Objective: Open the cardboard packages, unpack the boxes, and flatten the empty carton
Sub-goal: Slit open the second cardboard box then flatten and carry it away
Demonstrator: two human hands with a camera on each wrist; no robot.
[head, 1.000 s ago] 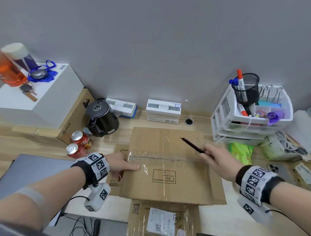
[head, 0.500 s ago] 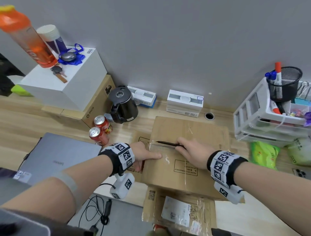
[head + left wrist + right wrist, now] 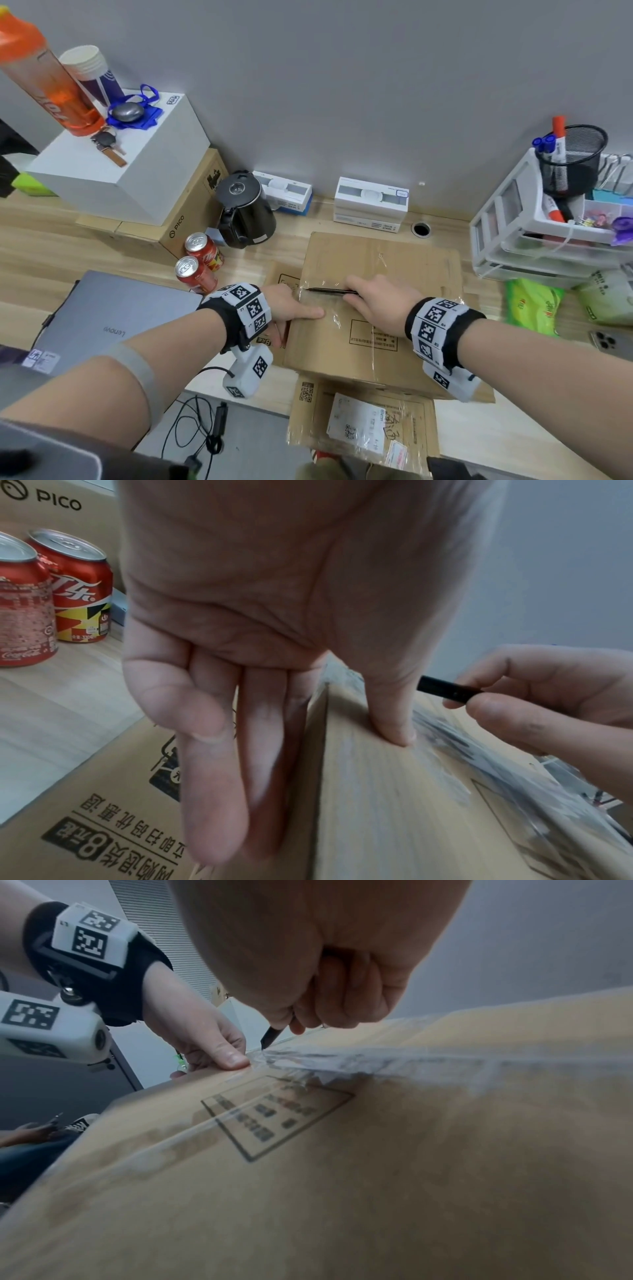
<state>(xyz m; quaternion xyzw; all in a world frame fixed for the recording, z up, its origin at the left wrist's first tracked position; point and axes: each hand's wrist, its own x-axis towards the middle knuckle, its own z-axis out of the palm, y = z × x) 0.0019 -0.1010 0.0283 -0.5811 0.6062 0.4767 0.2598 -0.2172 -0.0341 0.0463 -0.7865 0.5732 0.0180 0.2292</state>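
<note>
A taped brown carton (image 3: 387,274) lies on the desk, on top of other flat packages. My left hand (image 3: 291,310) steadies its left edge: the thumb (image 3: 394,718) presses on the top face, the straight fingers (image 3: 212,777) lie down the side. My right hand (image 3: 373,301) grips a thin black pen (image 3: 330,291) with its tip at the left end of the clear tape seam (image 3: 377,1056). In the right wrist view the pen (image 3: 270,1037) meets the tape just beside my left thumb (image 3: 229,1057).
A labelled package (image 3: 363,428) lies under the carton at the desk's front edge. Two red cans (image 3: 197,270), a black kettle (image 3: 245,209) and a grey laptop (image 3: 113,318) stand to the left. A white drawer organiser (image 3: 548,233) and a green packet (image 3: 531,305) are on the right.
My right hand carried the pen from the carton's right side leftward to the left end of the tape seam. The left hand kept its hold on the left edge.
</note>
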